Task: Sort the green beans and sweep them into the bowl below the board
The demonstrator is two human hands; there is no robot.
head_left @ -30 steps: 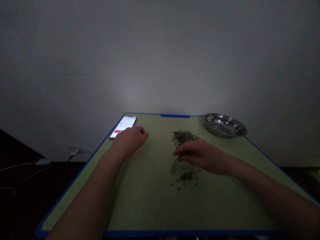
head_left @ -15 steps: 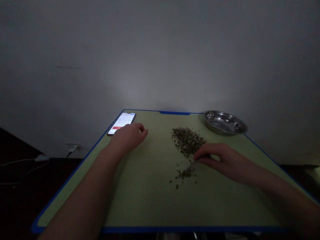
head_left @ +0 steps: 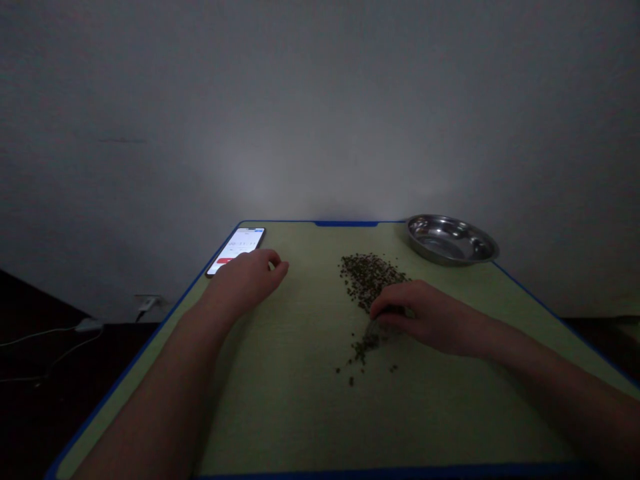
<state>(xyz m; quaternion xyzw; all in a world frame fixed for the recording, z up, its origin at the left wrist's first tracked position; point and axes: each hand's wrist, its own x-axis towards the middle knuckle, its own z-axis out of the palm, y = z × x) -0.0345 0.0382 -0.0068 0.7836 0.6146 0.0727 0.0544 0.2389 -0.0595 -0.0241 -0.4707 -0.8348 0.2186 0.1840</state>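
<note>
My right hand (head_left: pixel 417 317) is pinched on a small see-through piece, perhaps plastic, at the near edge of a pile of small dark grains (head_left: pixel 367 273). Blur hides what kind of thing the see-through piece (head_left: pixel 374 330) is. Around its lower end lies a smaller cluster of the same dark grains, with a few strays nearer me. Left of the pile, my left hand (head_left: pixel 250 277) rests on the table with curled fingers, thumb close to the index finger, and nothing visible in it. It partly covers the lower edge of a lit phone (head_left: pixel 243 243).
A shiny round metal bowl (head_left: pixel 450 243) stands at the table's far right corner. The pale green table (head_left: pixel 295 400) has a blue rim and stands against a grey wall (head_left: pixel 320 133). White cables (head_left: pixel 90 325) and a wall socket are at the lower left.
My right hand has shifted slightly left with the see-through piece, over the small cluster of grains. My left hand stays curled by the phone. The view has tilted a little.
</note>
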